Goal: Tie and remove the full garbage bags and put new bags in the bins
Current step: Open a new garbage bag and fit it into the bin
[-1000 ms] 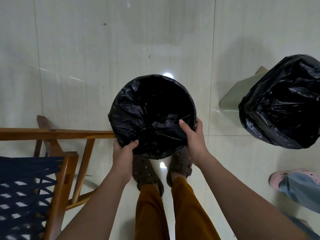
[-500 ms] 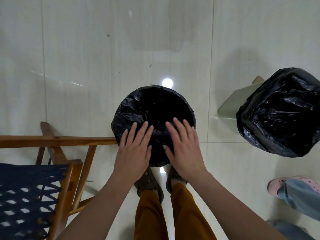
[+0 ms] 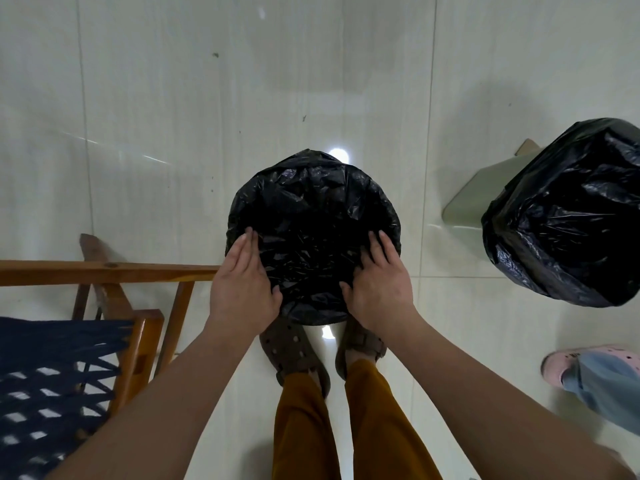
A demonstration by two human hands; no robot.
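Crinkled black bag [image 3: 311, 216] lines round bin; flat open hands [image 3: 242, 289] [image 3: 379, 289] press its rim.

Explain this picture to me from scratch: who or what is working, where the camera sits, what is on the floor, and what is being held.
No machine here: a person works with bare hands. The single camera is worn on the head and looks down, so you see their arms, trousers and sandals. The left hand and right hand rest with straight fingers on the near sides of a round bin lined with a black bag, which stands on the tiled floor. Neither hand grips anything. To the right stands a second bin with another black bag. A wooden chair is on the left; another person's pink shoe shows at the right edge.
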